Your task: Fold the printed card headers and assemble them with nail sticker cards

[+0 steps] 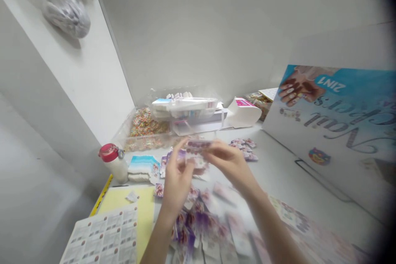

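A small flat packet (195, 157), white with dark reddish ovals and a clear-looking top edge, is raised over the table between my hands. My left hand (178, 175) grips its left side, thumb in front and fingers behind. At its upper right edge, the bent fingers of my right hand (225, 157) pinch it. Motion blur hides the packet's finer details. Below my wrists lie many small purple-and-white printed packets (188, 231), spread in an overlapping heap. Just behind my left hand is a stack of blue-and-white cards (142, 168).
A red-lidded bottle (114, 161) stands at the left. Label sheets (105, 235) lie on yellow paper (145, 202). Clear bins, one with colourful bits (147, 121), line the wall. A large printed carton (334, 119) stands right. More small packets (244, 148) lie behind my right hand.
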Demonstrator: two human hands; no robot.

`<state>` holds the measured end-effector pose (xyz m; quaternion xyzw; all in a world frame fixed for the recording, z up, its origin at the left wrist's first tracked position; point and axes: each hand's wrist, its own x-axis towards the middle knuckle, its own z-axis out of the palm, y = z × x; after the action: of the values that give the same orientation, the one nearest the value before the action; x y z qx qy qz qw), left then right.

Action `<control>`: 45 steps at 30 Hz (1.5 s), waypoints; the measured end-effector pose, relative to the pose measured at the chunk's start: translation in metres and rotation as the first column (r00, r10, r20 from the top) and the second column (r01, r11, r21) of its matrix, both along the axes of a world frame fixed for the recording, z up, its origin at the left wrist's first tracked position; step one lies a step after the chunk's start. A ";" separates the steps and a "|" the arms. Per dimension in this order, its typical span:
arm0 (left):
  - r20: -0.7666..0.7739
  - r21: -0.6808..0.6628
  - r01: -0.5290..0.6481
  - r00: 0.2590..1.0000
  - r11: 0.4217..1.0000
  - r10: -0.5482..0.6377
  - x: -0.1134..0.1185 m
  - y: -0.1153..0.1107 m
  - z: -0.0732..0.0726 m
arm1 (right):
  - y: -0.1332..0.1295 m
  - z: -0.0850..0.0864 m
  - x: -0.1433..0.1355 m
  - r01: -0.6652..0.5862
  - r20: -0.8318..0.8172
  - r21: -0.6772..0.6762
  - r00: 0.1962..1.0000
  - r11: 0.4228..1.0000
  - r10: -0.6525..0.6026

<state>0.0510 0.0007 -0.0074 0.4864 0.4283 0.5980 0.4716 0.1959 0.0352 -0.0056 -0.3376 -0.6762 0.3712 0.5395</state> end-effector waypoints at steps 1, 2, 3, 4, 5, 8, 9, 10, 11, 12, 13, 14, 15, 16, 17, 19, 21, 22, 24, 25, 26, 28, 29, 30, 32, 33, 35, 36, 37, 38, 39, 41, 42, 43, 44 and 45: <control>0.026 -0.006 -0.015 1.000 1.000 0.015 -0.001 -0.001 0.002 | -0.001 0.001 0.000 0.011 0.024 0.086 1.000 0.996 -0.013; 0.051 -0.002 -0.014 0.999 1.000 0.014 -0.002 -0.001 0.003 | -0.002 0.001 0.001 0.010 0.052 0.176 0.998 0.984 -0.020; 0.071 0.008 0.005 0.997 1.000 -0.005 -0.005 -0.002 0.004 | -0.004 0.002 0.001 0.001 0.085 0.259 0.996 0.966 -0.023; 0.084 0.026 0.031 0.996 0.999 -0.033 -0.007 -0.002 0.005 | -0.006 0.003 0.002 -0.017 0.123 0.329 0.992 0.944 -0.025; 0.093 0.045 0.065 0.993 0.997 -0.069 -0.010 -0.002 0.005 | -0.007 0.004 0.004 -0.036 0.162 0.387 0.986 0.921 -0.030; 0.112 0.074 0.219 0.968 0.973 -0.226 -0.020 -0.004 0.008 | -0.012 0.006 0.009 -0.063 0.245 0.493 0.967 0.868 -0.069; 0.107 0.074 0.285 0.950 0.956 -0.292 -0.022 -0.004 0.010 | -0.013 0.007 0.010 -0.064 0.261 0.511 0.962 0.857 -0.084; 0.088 0.072 0.336 0.936 0.939 -0.341 -0.024 -0.005 0.011 | -0.014 0.008 0.012 -0.062 0.272 0.519 0.958 0.853 -0.096; 0.057 0.065 0.360 0.930 0.931 -0.364 -0.025 -0.006 0.013 | -0.014 0.009 0.013 -0.062 0.285 0.514 0.953 0.856 -0.101; 0.022 0.052 0.358 0.933 0.932 -0.360 -0.024 -0.007 0.014 | -0.015 0.009 0.014 -0.065 0.296 0.498 0.950 0.865 -0.098; -0.005 0.031 0.331 0.944 0.943 -0.331 -0.023 -0.007 0.015 | -0.015 0.010 0.015 -0.064 0.297 0.476 0.950 0.877 -0.092; -0.023 0.009 0.286 0.958 0.958 -0.286 -0.021 -0.007 0.016 | -0.015 0.011 0.015 -0.051 0.285 0.449 0.954 0.892 -0.090; -0.033 -0.009 0.235 0.971 0.972 -0.236 -0.018 -0.006 0.015 | -0.014 0.011 0.016 -0.018 0.256 0.417 0.962 0.909 -0.099; -0.037 -0.018 0.191 0.981 0.981 -0.192 -0.016 -0.006 0.015 | -0.014 0.011 0.016 0.035 0.209 0.372 0.970 0.927 -0.121; -0.040 -0.015 0.155 0.987 0.988 -0.155 -0.014 -0.005 0.014 | -0.014 0.012 0.016 0.100 0.148 0.306 0.977 0.947 -0.151; -0.040 0.013 0.094 0.995 0.995 -0.093 -0.011 -0.002 0.012 | -0.013 0.012 0.017 0.185 0.029 0.099 0.982 0.978 -0.188; -0.019 0.024 0.052 0.998 0.998 -0.052 -0.011 -0.001 0.010 | -0.014 0.013 0.018 0.137 -0.045 -0.117 0.989 0.984 -0.143; -0.015 0.019 0.033 0.999 0.999 -0.033 -0.011 0.000 0.009 | -0.015 0.014 0.018 0.082 -0.056 -0.191 0.994 0.978 -0.094; -0.036 0.010 0.004 0.999 1.000 -0.004 -0.011 0.000 0.007 | -0.017 0.015 0.017 -0.006 -0.023 -0.252 1.000 0.968 0.000; -0.060 0.010 0.002 0.998 1.000 -0.002 -0.011 0.000 0.007 | -0.017 0.015 0.015 -0.016 0.014 -0.244 1.000 0.970 0.020; -0.090 0.014 0.005 0.996 1.000 -0.004 -0.010 0.000 0.006 | -0.017 0.014 0.014 -0.008 0.053 -0.219 0.998 0.976 0.020; -0.157 0.030 0.032 0.987 0.999 -0.027 -0.008 -0.001 0.005 | -0.016 0.012 0.011 0.027 0.102 -0.152 0.995 0.988 -0.011; -0.181 0.041 0.050 0.983 0.998 -0.042 -0.007 -0.002 0.005 | -0.015 0.010 0.010 0.045 0.108 -0.132 0.994 0.990 -0.030; -0.198 0.051 0.064 0.979 0.997 -0.053 -0.005 -0.003 0.004 | -0.014 0.009 0.010 0.058 0.110 -0.130 0.993 0.990 -0.044; -0.207 0.064 0.078 0.976 0.995 -0.064 -0.001 -0.004 0.003 | -0.012 0.006 0.011 0.065 0.121 -0.170 0.992 0.983 -0.045; -0.203 0.067 0.082 0.977 0.994 -0.066 0.001 -0.004 0.003 | -0.011 0.006 0.012 0.050 0.135 -0.193 0.991 0.980 -0.023; -0.200 0.057 0.090 0.977 0.994 -0.077 0.005 -0.004 0.003 | -0.009 0.005 0.016 -0.020 0.157 -0.234 0.986 0.972 0.058; -0.201 0.046 0.092 0.976 0.995 -0.081 0.006 -0.004 0.002 | -0.008 0.005 0.017 -0.058 0.160 -0.247 0.982 0.967 0.100; -0.214 0.038 0.083 0.974 0.996 -0.073 0.007 -0.003 0.002 | -0.007 0.006 0.018 -0.081 0.164 -0.252 0.979 0.964 0.125; -0.250 0.032 0.051 0.967 0.998 -0.042 0.007 -0.003 0.002 | -0.006 0.006 0.019 -0.076 0.174 -0.245 0.977 0.966 0.121; -0.317 0.032 0.009 0.948 0.999 0.001 0.006 -0.002 0.000 | -0.005 0.006 0.020 -0.043 0.196 -0.229 0.977 0.973 0.089; -0.536 0.043 -0.056 0.842 0.997 0.071 0.002 -0.001 -0.005 | -0.003 0.006 0.022 0.063 0.249 -0.176 0.968 0.982 -0.017; -0.663 0.029 -0.057 0.746 0.998 0.061 -0.001 0.000 -0.010 | -0.002 0.006 0.022 0.116 0.267 -0.153 0.961 0.981 -0.072; -0.777 -0.011 -0.032 0.629 0.999 0.011 -0.003 0.002 -0.016 | 0.000 0.005 0.023 0.161 0.275 -0.138 0.954 0.977 -0.119; -0.859 -0.091 -0.001 0.507 0.996 -0.078 -0.006 0.003 -0.023 | 0.001 0.004 0.024 0.197 0.273 -0.130 0.949 0.972 -0.156; -0.904 -0.193 0.016 0.386 0.981 -0.184 -0.008 0.005 -0.030 | 0.002 0.003 0.025 0.225 0.266 -0.128 0.946 0.966 -0.185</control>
<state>0.0434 0.0058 -0.0377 0.7225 0.6309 0.1668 0.2282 0.2211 0.0376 -0.0023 -0.4919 -0.6691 0.3192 0.4566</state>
